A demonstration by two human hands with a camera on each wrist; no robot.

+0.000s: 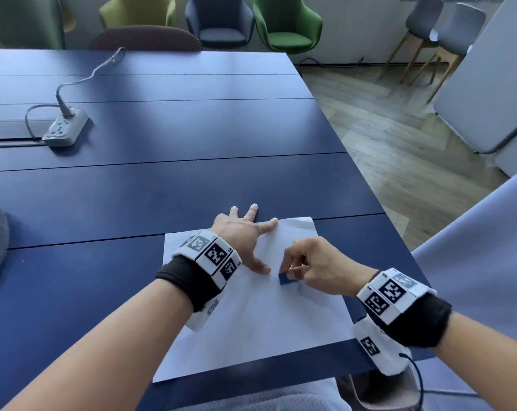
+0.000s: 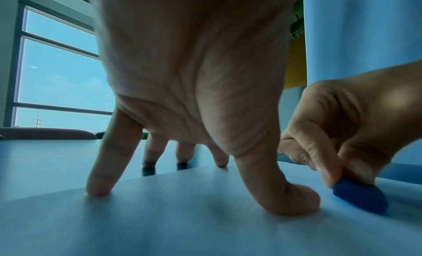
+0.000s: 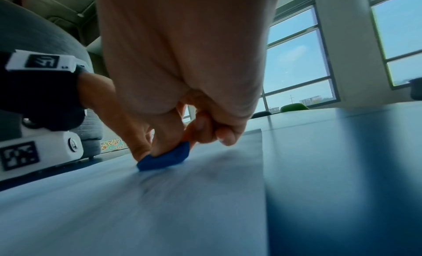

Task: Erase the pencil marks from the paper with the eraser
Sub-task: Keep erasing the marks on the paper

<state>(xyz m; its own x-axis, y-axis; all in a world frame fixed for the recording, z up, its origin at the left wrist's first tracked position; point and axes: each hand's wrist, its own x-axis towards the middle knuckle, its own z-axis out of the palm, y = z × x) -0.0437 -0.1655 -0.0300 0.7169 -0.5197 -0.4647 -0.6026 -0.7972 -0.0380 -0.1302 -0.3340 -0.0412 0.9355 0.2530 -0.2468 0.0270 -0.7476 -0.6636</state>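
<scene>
The paper [image 1: 251, 321] lies on the surface [image 1: 192, 179] at its near right corner. The left hand [image 1: 239, 232] rests on the paper's far left part, the right hand [image 1: 316, 265] just beside it, the eraser [image 1: 286, 279] between them. A power strip [image 1: 66, 129] sits far left.

Meeting room: long table [image 1: 192, 129], chairs [image 1: 286, 25]
</scene>
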